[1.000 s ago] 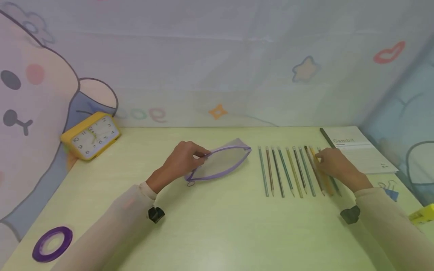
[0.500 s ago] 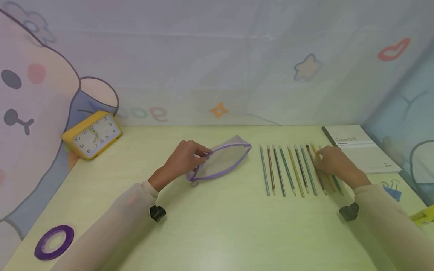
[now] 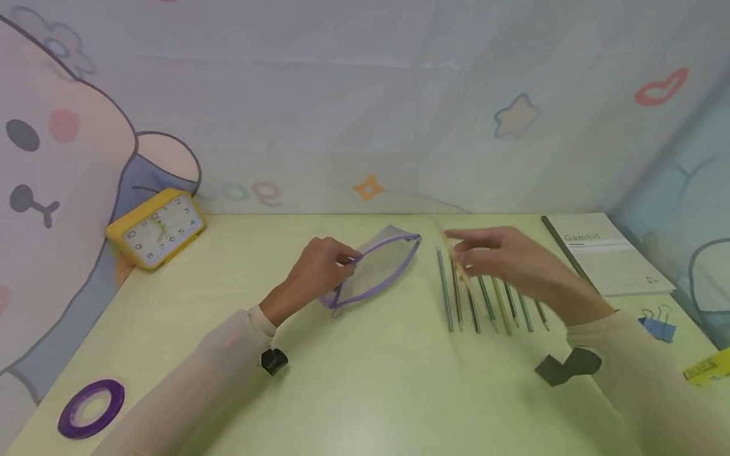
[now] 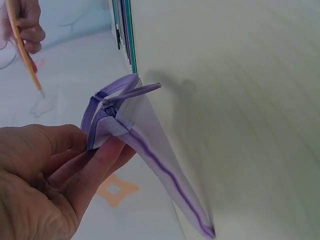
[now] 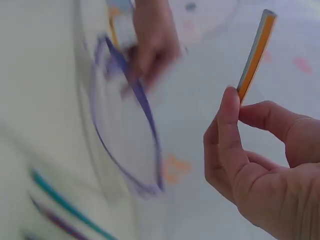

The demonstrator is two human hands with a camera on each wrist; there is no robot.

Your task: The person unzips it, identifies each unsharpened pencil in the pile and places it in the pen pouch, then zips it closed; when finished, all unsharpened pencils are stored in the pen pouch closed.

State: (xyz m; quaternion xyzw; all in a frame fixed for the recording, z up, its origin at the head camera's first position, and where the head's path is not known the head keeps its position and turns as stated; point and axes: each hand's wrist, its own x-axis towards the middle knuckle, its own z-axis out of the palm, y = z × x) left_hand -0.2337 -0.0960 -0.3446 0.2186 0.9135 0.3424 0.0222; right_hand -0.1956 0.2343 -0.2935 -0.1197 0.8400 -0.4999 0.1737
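Observation:
My left hand (image 3: 320, 273) pinches the near-left rim of a translucent pouch with purple zipper edging (image 3: 379, 269). Its mouth gapes wide, and a pull loop hangs at the near corner. In the left wrist view, thumb and fingers hold the pouch (image 4: 152, 145) by its zipper end. My right hand (image 3: 510, 263) pinches an orange-yellow pencil (image 5: 256, 57) between thumb and fingertips, raised and tilted over the left part of a row of pencils (image 3: 445, 297). Those lie side by side in teal, brown, dark and olive; the hand and wrist hide some of them.
At the right stand a notebook (image 3: 610, 253), a blue binder clip (image 3: 658, 328) and a yellow object (image 3: 709, 368) at the frame edge. A yellow clock (image 3: 156, 228) stands back left, a purple tape roll (image 3: 91, 408) front left. A printed cloth (image 3: 319, 114) hangs behind.
My right hand has lifted the orange-yellow pencil from the right end of the row and carried it left toward the pouch. My left hand keeps its hold, shifting slightly right.

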